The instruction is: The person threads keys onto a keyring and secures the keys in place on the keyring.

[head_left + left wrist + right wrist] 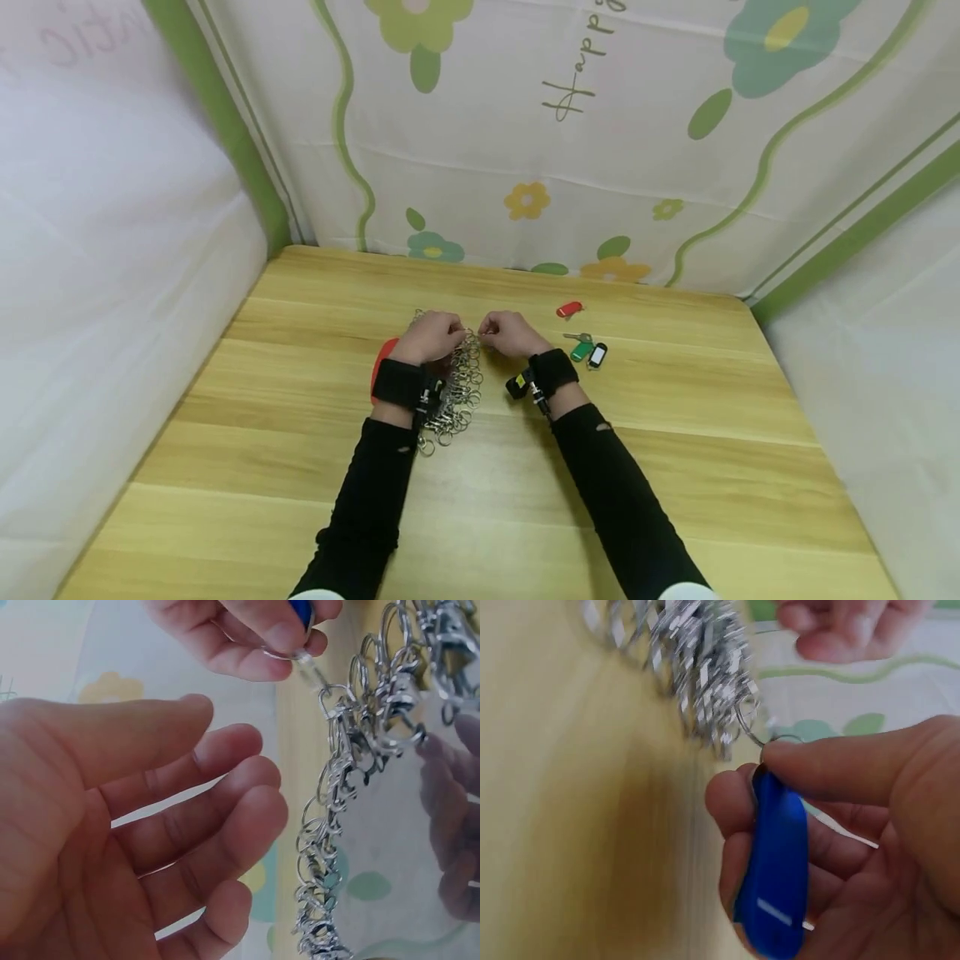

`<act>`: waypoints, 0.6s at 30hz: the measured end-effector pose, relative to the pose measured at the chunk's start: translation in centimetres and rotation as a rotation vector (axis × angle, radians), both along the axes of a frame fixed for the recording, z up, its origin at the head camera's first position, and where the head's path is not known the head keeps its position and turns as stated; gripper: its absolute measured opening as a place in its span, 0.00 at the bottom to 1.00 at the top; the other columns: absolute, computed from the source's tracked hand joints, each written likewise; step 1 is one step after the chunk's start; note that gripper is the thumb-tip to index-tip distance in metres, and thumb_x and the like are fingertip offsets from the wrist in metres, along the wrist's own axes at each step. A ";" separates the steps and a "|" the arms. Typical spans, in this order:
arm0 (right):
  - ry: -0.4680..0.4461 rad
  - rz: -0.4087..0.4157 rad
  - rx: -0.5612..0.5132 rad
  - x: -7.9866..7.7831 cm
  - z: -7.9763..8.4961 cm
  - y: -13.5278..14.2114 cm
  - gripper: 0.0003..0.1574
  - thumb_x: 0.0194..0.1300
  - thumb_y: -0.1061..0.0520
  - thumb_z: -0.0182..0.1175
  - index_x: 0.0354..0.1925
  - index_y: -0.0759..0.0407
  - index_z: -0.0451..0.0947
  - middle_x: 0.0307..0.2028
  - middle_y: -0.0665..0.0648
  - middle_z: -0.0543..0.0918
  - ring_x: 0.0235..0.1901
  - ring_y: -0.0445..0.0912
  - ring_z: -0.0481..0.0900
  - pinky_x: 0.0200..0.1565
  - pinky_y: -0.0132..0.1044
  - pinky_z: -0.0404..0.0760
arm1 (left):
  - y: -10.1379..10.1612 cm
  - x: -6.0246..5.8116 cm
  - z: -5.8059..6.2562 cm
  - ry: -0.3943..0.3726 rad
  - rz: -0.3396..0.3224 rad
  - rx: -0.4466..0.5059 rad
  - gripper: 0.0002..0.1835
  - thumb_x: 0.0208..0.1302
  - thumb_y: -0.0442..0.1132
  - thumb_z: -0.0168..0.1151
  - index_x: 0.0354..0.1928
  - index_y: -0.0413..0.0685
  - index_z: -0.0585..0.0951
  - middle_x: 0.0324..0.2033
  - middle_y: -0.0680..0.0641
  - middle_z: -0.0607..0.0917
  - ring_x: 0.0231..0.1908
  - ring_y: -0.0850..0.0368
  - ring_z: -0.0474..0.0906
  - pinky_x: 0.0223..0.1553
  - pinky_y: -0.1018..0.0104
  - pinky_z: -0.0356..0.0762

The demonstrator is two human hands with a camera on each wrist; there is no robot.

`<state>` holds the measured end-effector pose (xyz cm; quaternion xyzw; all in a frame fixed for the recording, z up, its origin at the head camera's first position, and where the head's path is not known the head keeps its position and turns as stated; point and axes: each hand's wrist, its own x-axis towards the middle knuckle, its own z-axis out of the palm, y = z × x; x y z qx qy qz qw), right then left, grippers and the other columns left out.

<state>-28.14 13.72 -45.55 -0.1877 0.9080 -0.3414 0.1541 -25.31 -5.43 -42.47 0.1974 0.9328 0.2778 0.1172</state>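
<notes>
My right hand (513, 333) pinches a blue key tag (780, 862) between thumb and fingers, with a metal ring at its top. That ring is close to a dense row of silver key rings with clasps (461, 396); whether it is linked to them I cannot tell. Just left of the row's far end is my left hand (433, 336). In the left wrist view its fingers (247, 817) are loosely bent with nothing between them. Beside the row of clasps (319, 885), a glossy surface (390, 825) mirrors a hand.
Right of my hands on the wooden table (675, 400) lie a red key tag (569, 309), a key (578, 337), a green key tag (581, 352) and a black-framed tag (597, 357). A red edge (381, 367) shows beside my left wrist. Printed cloth walls (465, 150) enclose the table.
</notes>
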 end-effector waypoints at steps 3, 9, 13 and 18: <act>0.059 0.035 0.081 -0.7 0.1 -0.2 0.05 0.67 0.61 0.57 0.40 0.59 0.78 0.37 0.55 0.81 0.35 0.46 0.78 0.38 0.37 0.76 | -0.4 0.3 0.2 -0.013 -0.014 0.021 0.12 0.71 0.40 0.51 0.32 0.41 0.79 0.18 0.50 0.72 0.19 0.56 0.68 0.32 0.62 0.67; 0.121 0.100 0.175 -1.9 0.1 -0.4 0.05 0.65 0.62 0.58 0.40 0.59 0.78 0.38 0.56 0.82 0.38 0.47 0.79 0.43 0.39 0.75 | -0.7 0.3 1.1 -0.032 -0.052 -0.013 0.23 0.71 0.38 0.51 0.14 0.49 0.64 0.12 0.53 0.59 0.13 0.59 0.56 0.24 0.66 0.59; 0.115 0.123 0.214 -2.2 0.0 -0.6 0.04 0.65 0.61 0.59 0.39 0.57 0.78 0.39 0.55 0.82 0.38 0.47 0.78 0.44 0.40 0.75 | -0.8 0.2 1.5 -0.031 -0.078 -0.073 0.21 0.70 0.37 0.51 0.16 0.49 0.64 0.14 0.53 0.60 0.15 0.59 0.57 0.25 0.66 0.59; 0.120 0.140 0.237 -2.3 0.0 -0.6 0.05 0.64 0.61 0.61 0.40 0.57 0.77 0.39 0.55 0.80 0.37 0.47 0.76 0.44 0.40 0.74 | -0.9 0.2 1.8 -0.035 -0.094 -0.148 0.21 0.70 0.36 0.51 0.16 0.49 0.63 0.13 0.52 0.59 0.15 0.58 0.56 0.24 0.65 0.57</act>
